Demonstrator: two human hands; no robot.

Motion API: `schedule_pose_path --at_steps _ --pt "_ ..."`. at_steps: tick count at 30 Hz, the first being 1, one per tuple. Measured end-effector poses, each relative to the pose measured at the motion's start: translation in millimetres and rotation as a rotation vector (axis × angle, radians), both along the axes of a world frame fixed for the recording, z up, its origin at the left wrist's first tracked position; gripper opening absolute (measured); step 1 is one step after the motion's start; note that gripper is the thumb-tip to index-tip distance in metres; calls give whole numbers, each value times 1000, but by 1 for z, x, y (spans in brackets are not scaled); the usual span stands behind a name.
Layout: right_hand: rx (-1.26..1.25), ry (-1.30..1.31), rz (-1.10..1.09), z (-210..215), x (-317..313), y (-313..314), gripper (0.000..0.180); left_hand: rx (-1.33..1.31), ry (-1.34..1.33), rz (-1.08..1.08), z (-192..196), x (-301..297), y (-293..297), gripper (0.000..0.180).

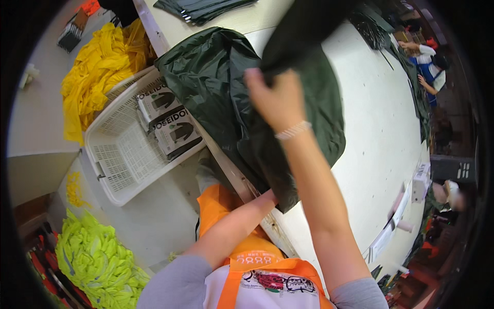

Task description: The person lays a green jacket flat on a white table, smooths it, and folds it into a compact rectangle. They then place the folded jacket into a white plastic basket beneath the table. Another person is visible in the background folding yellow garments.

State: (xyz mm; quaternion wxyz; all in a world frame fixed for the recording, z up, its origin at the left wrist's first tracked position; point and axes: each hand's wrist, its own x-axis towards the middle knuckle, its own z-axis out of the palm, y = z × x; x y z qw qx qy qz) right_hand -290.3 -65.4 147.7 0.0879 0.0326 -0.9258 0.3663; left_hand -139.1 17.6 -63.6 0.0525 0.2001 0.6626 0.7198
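A dark green waterproof garment point(206, 72) lies spread over the white table point(375, 144), its left part hanging over the near edge. My right hand point(280, 98) is closed on a dark fold of it, and that fold rises toward the top of the view, blurred by motion. My left hand point(271, 198) reaches under the lower end of the garment. The cloth covers its fingers, so I cannot tell whether they are open or closed.
Left of the table stands a white plastic basket point(110, 180) holding flat packages point(177, 131). Yellow garments point(100, 67) are heaped behind it, with lime-yellow ones point(98, 262) at lower left. Dark folded pieces point(203, 10) lie at the table's far end. A person point(432, 74) works across at right.
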Motion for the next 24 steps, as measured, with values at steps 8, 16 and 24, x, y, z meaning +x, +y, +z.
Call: schedule_pose_path --at_steps 8,16,24 --pt "-325 -273 373 -68 -32 9 40 -1 -63 28 -9 10 -21 56" --pt "-404 -338 -204 -138 64 279 43 -89 14 -16 3 14 -18 57" --pt "34 -117 -352 -124 101 284 57 -397 233 -142 23 30 -23 59"
